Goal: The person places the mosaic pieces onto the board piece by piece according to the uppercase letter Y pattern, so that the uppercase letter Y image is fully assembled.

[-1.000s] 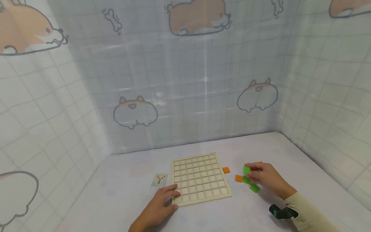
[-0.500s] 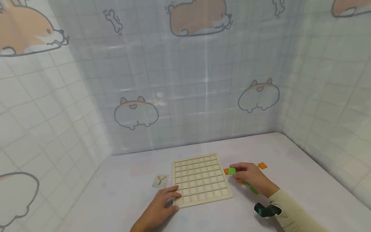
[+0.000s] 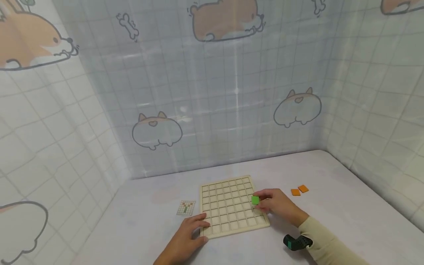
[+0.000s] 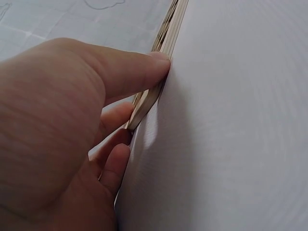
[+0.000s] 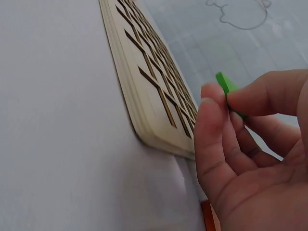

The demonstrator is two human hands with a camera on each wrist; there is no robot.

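Note:
My right hand [image 3: 279, 204] pinches a small green square tile [image 3: 254, 200] between thumb and fingers, over the right side of a wooden grid board [image 3: 235, 232]. In the right wrist view the green tile [image 5: 226, 83] stands on edge at the fingertips, above the board [image 5: 137, 103]. My left hand [image 3: 185, 233] rests at the board's near left corner. Its fingertips lie over the left rim and its thumb [image 4: 144, 72] presses the near edge. An orange tile [image 5: 208, 215] lies below my right hand, which hides other tiles in the head view.
Left of the board lies a small card [image 3: 186, 208] with a Y-shaped pattern on a grid. Two orange tiles [image 3: 303, 188] are to the right, beyond my right hand. A black band [image 3: 298, 243] is on the right wrist. Cartoon-printed curtains [image 3: 212, 92] surround the table.
My right hand has carried the green tile left from beside the loose tiles to over the board's right side. My left hand has stayed at the corner.

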